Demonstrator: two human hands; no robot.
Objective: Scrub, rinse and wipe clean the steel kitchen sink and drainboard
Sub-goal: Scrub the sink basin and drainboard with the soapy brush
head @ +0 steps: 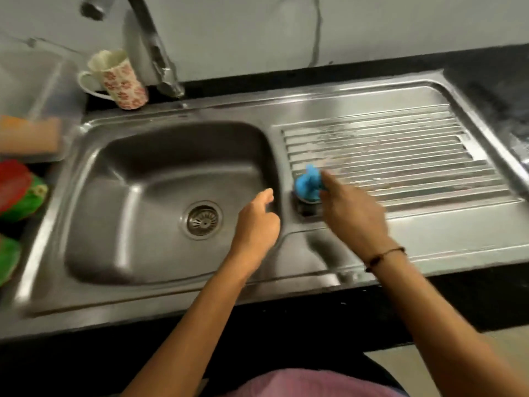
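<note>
1. I see the sink (160, 196) set in a dark counter (472, 299), its bowl on the left with the drain (201, 220) in the floor.
2. The drainboard (400, 156) lies to the right of the bowl — ribbed, with pale smears on the far ribs.
3. My right hand (355, 213) is over the near left corner of the drainboard, fingers curled round a blue scrubber (307, 183); a dark base shows under the blue part, down on the steel just beside the bowl's rim.
4. A thread band (385, 257) sits on that wrist.
5. My left hand (256, 222) hangs over the bowl's right edge, fingers loosely curled, holding nothing.
6. The tap (151, 50) rises behind the bowl; a flowered mug (118, 78) leans tilted just left of its base.
7. At the far left are an orange thing (28, 136) and red-and-green things (20, 193) — too blurred for me to name.
</note>
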